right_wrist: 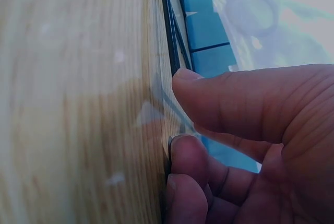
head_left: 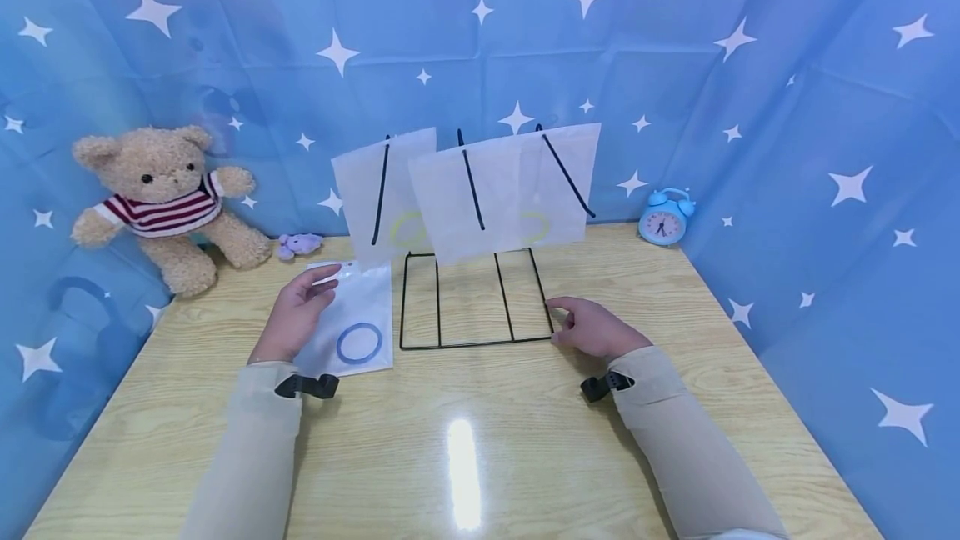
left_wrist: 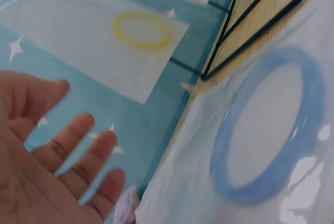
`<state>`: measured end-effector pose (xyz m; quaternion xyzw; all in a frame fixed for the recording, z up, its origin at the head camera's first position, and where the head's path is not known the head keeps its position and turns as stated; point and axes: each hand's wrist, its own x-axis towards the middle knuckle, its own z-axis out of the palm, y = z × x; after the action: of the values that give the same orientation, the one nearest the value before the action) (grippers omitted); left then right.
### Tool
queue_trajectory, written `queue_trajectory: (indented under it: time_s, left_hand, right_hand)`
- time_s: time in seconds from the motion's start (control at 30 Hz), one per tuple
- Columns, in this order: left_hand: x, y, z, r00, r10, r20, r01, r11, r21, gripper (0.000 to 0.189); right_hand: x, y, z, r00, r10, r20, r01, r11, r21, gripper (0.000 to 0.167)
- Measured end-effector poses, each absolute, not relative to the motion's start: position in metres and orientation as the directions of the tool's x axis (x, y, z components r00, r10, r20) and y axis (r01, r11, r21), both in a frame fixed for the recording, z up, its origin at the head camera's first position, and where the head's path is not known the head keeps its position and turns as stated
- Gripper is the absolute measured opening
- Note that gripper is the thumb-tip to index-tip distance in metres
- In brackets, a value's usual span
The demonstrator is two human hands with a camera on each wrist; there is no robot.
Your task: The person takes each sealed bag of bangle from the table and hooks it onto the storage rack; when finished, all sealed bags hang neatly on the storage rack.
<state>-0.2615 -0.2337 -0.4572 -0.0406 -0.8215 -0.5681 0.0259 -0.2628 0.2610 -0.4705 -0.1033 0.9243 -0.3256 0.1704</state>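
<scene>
A black wire rack [head_left: 472, 346] stands on the table, with prongs rising at its back. Two white plastic bags [head_left: 465, 198] hang from the prongs, yellow rings showing on them. At the rack's front right corner my right hand [head_left: 596, 330] holds the wire between thumb and curled fingers. Another clear bag holding a blue ring [head_left: 359, 343] lies flat left of the rack. Over that bag's left edge is my left hand [head_left: 296, 315], fingers spread and holding nothing. In the left wrist view the blue ring [left_wrist: 224, 151] lies right of my left hand [left_wrist: 57, 156].
A teddy bear [head_left: 165, 190] in a striped shirt sits at the back left. Next to it lies a small purple toy [head_left: 300, 245]. A blue alarm clock [head_left: 664, 217] stands at the back right, before a blue star-patterned curtain [head_left: 480, 40].
</scene>
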Motion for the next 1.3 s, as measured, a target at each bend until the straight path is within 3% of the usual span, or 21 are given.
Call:
queue_trajectory:
  time_s: [0.2,0.37,0.57,0.77,1.3]
  left_hand:
    - [-0.260,-0.253,-0.461,-0.994,-0.063,-0.085,-0.102,0.357,0.928,0.049]
    - [-0.260,-0.265,-0.459,-0.973,-0.106,-0.206,-0.231,0.473,0.850,0.055]
    - [-0.257,-0.276,-0.455,-0.954,-0.133,-0.269,-0.294,0.591,0.751,0.066]
    - [-0.257,-0.276,-0.452,-0.926,-0.106,-0.364,-0.346,0.624,0.701,0.071]
    - [-0.259,-0.262,-0.455,-0.914,-0.096,-0.395,-0.376,0.569,0.731,0.069]
  right_hand:
    - [-0.264,0.261,-0.471,-0.917,-0.309,-0.253,-0.085,0.771,-0.631,0.070]
    - [-0.265,0.262,-0.473,-0.918,-0.304,-0.255,-0.086,0.780,-0.619,0.069]
    - [-0.263,0.262,-0.470,-0.918,-0.305,-0.252,-0.086,0.776,-0.625,0.068]
    - [-0.263,0.262,-0.470,-0.920,-0.304,-0.246,-0.088,0.775,-0.626,0.068]
    - [-0.265,0.262,-0.474,-0.921,-0.295,-0.255,-0.074,0.775,-0.628,0.068]
